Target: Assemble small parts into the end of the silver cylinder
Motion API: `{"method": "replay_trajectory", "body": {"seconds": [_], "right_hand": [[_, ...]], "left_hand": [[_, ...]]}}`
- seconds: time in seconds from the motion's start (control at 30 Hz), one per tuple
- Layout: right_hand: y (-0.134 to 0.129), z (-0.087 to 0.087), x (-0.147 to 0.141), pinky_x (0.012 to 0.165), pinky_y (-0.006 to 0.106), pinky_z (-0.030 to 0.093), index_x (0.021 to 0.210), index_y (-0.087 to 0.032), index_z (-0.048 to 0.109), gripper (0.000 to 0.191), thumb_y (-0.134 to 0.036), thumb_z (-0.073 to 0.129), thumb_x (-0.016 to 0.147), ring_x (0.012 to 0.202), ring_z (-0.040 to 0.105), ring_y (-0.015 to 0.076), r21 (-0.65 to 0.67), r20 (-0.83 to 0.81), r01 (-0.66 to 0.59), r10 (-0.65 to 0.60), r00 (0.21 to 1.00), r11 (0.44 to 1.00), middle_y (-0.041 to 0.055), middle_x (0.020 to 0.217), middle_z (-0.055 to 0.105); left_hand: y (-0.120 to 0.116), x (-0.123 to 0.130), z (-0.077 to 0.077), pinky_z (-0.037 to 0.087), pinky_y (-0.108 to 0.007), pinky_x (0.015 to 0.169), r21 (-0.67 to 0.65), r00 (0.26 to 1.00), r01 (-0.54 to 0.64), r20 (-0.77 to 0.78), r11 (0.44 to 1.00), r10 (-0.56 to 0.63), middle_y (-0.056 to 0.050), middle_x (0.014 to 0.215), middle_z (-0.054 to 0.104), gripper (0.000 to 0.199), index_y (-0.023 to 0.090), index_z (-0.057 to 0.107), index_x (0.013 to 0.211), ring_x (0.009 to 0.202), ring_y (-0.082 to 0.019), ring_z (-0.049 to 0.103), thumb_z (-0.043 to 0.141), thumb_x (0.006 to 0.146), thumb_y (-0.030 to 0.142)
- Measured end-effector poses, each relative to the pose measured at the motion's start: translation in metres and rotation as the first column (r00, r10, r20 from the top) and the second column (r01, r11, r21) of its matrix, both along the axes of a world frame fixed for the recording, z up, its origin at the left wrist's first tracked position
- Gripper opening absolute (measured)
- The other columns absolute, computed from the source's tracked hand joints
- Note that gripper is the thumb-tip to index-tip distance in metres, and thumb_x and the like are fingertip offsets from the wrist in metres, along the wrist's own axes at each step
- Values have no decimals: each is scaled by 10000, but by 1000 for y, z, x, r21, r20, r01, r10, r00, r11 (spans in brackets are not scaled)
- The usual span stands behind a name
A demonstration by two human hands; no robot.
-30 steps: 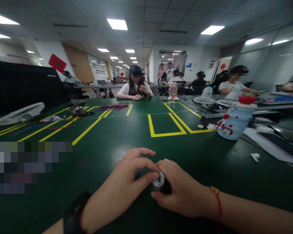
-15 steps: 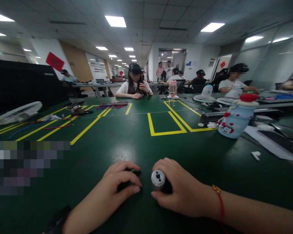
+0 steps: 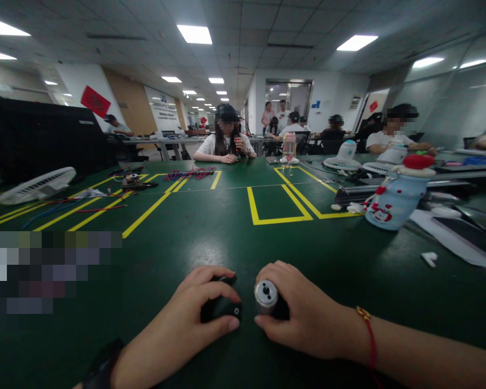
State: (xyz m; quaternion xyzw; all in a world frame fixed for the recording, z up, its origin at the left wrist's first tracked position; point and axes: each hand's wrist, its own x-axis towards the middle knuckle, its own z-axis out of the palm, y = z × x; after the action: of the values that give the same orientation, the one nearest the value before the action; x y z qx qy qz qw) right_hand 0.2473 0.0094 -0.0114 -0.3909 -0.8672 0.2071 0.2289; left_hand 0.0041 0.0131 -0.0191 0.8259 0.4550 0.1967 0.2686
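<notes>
Two bare hands at a green desk [image 3: 166,256], with a metal cylinder [image 3: 266,300] as the point of reference. The metal cylinder was held roughly upright, its round silver end face uppermost and pierced by dark holes, the largest at the centre; its foot was hidden from me. The right hand [image 3: 299,313] was clamped about it from the right, thumb at the near side and fingers curled around the far side; a red bracelet [image 3: 373,340] circled that wrist. The left hand [image 3: 190,303], to the left of the cylinder and apart from it, was loosely curved, thumb and index fingertip parted. Between these, just left of the cylinder, showed a tiny pale ring [image 3: 236,311]; I could not tell whether the fingertip touched it. A dark wristband [image 3: 103,364] crossed the left forearm.

Beyond the cylinder, yellow tape [image 3: 281,221] marked an angular outline. Well to its right and farther back stood a light-blue bottle [image 3: 399,197] with a red-topped lid; also to its right lay a white piece [image 3: 429,257], near a sheet of paper [image 3: 423,220]. Far left of the cylinder and beyond it were a white fan [image 3: 36,185] and a bundle of red and blue wires [image 3: 190,173]. Beyond the cylinder, slightly left, a co-worker [image 3: 222,146] sat across the desk.
</notes>
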Motion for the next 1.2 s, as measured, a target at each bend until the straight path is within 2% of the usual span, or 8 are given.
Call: {"method": "replay_trajectory", "body": {"seconds": [0.13, 0.27, 0.43, 0.6, 0.73, 0.83, 0.93, 1.2], "right_hand": [[1, -1, 0, 752, 348, 392, 951, -179, 558, 258, -228, 692, 735, 822, 477, 202, 2, 0, -1, 1, 1000, 1000, 39, 925, 581], [2, 0, 0, 766, 350, 392, 971, -179, 555, 276, -236, 694, 739, 837, 483, 204, 7, 5, -2, 2, 1000, 1000, 41, 945, 583], [2, -3, 1, 761, 357, 392, 1009, -169, 542, 309, -263, 683, 750, 851, 488, 211, 11, 11, -4, 4, 1000, 1000, 52, 965, 577], [2, -6, 1, 757, 365, 389, 981, -172, 543, 288, -277, 678, 749, 844, 485, 213, 32, 14, 3, -4, 1000, 999, 52, 957, 574], [1, -3, 1, 784, 369, 388, 992, -175, 551, 288, -276, 678, 755, 868, 487, 216, 35, 9, -13, 13, 1000, 999, 54, 978, 579], [1, 0, 0, 767, 354, 386, 985, -181, 554, 286, -260, 689, 744, 851, 484, 208, 13, 5, -9, 9, 1000, 1000, 45, 968, 585], [1, 1, 0, 751, 347, 384, 973, -183, 554, 281, -260, 690, 740, 835, 478, 204, 0, 3, -3, 3, 1000, 1000, 40, 950, 586], [2, -4, -1, 746, 349, 378, 999, -181, 540, 282, -229, 659, 747, 845, 473, 208, 8, 6, -6, 6, 1000, 1000, 47, 970, 577]], "left_hand": [[2, 8, 5, 370, -508, 1049, 26, 996, -38, 84, 999, 36, -11, 1285, 562, 114, 326, 709, 926, 1222, -272, 494, 626, 879, 264], [5, 19, 26, 339, -537, 1057, 128, 983, -96, 166, 987, 74, 8, 1329, 519, 147, 366, 699, 974, 1257, -277, 451, 595, 906, 288], [6, 39, 43, 334, -516, 1067, 213, 990, -2, 139, 977, -28, 46, 1365, 488, 214, 412, 708, 966, 1298, -265, 401, 623, 890, 230], [5, 44, 40, 329, -510, 1080, 149, 990, 49, 125, 988, -68, 50, 1369, 493, 239, 412, 715, 968, 1302, -263, 403, 622, 892, 205], [7, 34, 34, 343, -491, 1087, 29, 981, 92, 170, 995, -96, 37, 1386, 482, 319, 422, 654, 1118, 1295, -252, 436, 589, 905, 195], [8, 22, 27, 327, -505, 1098, -6, 986, 72, 149, 997, -71, 27, 1374, 498, 356, 417, 622, 1167, 1295, -255, 442, 581, 900, 185], [7, 14, 22, 341, -500, 1089, -34, 992, 36, 125, 999, -32, 20, 1347, 522, 287, 390, 642, 1124, 1274, -252, 466, 568, 912, 211], [1, 28, 32, 363, -438, 1085, -8, 978, 40, 204, 999, -38, 26, 1312, 541, 218, 376, 656, 1091, 1245, -219, 498, 595, 915, 263]]}}
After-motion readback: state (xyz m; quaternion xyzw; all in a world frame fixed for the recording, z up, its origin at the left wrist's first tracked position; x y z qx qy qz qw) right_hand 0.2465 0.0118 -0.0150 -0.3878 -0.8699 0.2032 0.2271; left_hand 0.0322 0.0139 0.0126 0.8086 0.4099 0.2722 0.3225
